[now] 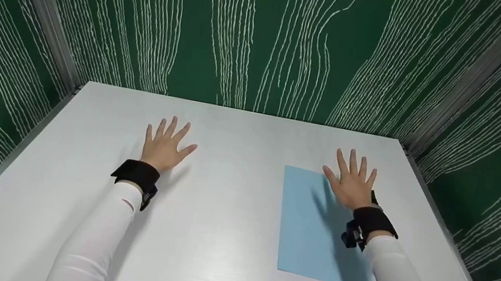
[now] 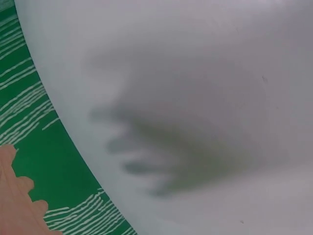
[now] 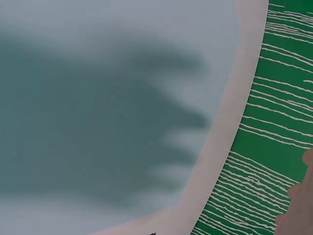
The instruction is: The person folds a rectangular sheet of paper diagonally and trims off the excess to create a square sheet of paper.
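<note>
Fingers spread and straight, my left hand point(image 1: 162, 149) is held over the left part of the white table point(image 1: 221, 196), holding nothing. My right hand point(image 1: 351, 186), also spread wide and holding nothing, is over the top of a light blue sheet point(image 1: 311, 230) that lies flat on the table's right side. The right hand and forearm hide part of the sheet's right side. In the left wrist view, part of the left hand point(image 2: 17, 203) shows at the lower left corner. The right wrist view has part of the right hand point(image 3: 299, 203) at its lower right.
Green panels with wavy white lines point(image 1: 193, 26) stand behind the table and along both sides. Grey metal posts point(image 1: 46, 2) rise at the back corners. Black straps point(image 1: 137, 173) with small cameras are worn on both wrists. Shadows of the hands fall on table and sheet.
</note>
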`<state>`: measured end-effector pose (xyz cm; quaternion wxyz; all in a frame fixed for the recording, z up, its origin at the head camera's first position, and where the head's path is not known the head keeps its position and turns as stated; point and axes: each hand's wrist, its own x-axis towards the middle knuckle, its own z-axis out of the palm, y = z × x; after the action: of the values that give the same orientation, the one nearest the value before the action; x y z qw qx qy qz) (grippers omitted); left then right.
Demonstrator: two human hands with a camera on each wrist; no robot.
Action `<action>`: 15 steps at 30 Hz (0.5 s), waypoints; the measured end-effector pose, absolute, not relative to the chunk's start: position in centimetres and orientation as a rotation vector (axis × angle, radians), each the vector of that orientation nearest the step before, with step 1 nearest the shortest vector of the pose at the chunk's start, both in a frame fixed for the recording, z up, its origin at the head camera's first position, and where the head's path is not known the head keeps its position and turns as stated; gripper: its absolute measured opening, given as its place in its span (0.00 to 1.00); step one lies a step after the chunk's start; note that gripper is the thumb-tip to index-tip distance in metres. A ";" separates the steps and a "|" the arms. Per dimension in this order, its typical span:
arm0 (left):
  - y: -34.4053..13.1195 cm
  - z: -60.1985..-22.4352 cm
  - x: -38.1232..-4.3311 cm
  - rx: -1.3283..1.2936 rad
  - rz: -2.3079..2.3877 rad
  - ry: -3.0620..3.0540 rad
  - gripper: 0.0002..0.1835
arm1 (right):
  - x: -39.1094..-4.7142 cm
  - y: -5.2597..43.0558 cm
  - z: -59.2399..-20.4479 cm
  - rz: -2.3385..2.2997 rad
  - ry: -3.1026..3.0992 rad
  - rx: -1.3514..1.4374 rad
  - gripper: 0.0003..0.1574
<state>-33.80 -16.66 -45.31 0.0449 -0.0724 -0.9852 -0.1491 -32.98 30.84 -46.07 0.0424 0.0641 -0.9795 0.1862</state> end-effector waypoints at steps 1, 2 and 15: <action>-16.5 -45.3 -33.7 -0.227 -0.457 -3.013 0.39 | -32.9 30.8 -46.2 0.581 -2.997 0.197 0.47; -16.2 -45.3 -33.7 -0.236 -0.464 -3.017 0.39 | -32.7 30.8 -46.3 0.591 -3.000 0.194 0.47; -10.6 -45.7 -32.9 -0.532 -0.467 -3.039 0.39 | -29.1 29.9 -47.5 0.653 -3.084 0.156 0.50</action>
<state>-32.86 -10.56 -45.67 0.0107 -0.1706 -0.9738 -0.1498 -29.07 29.88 -47.53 -0.0073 0.0494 -0.9771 0.2070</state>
